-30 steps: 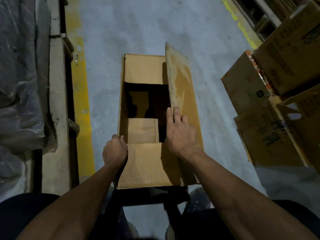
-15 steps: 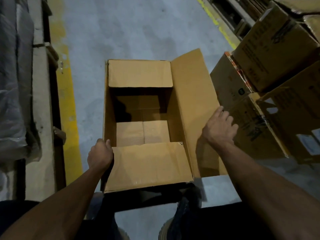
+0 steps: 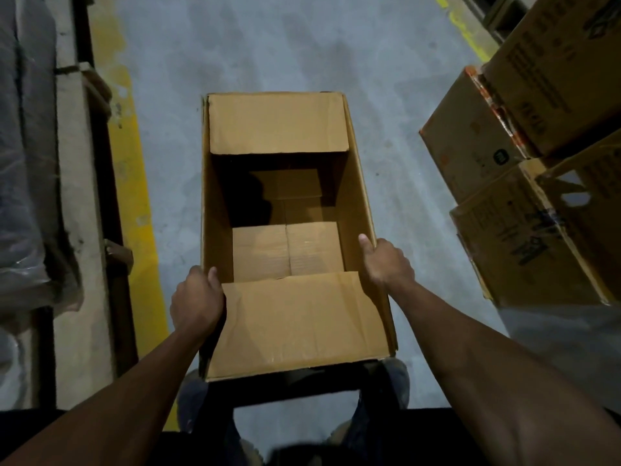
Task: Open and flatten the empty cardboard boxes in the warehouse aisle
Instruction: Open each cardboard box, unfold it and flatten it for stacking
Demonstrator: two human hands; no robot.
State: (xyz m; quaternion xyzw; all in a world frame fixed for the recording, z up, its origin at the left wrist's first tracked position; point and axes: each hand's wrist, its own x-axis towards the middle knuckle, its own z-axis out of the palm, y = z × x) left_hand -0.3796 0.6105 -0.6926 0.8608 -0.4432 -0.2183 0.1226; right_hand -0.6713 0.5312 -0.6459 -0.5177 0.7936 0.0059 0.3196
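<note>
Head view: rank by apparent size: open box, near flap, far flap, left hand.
1. open box
2. near flap
3. far flap, though farther from the camera, so unsure against the near one
4. left hand

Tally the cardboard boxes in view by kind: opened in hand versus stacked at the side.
Open box held at its side walls by left hand and right hand: 1
Stacked boxes on the right: 4 visible, partly cropped
Total: 5

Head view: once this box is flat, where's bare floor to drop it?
Bare concrete floor beyond the open cardboard box, between the yellow floor line and the stacked cardboard boxes. The right side is crowded. Left hand and right hand grip its walls.
</note>
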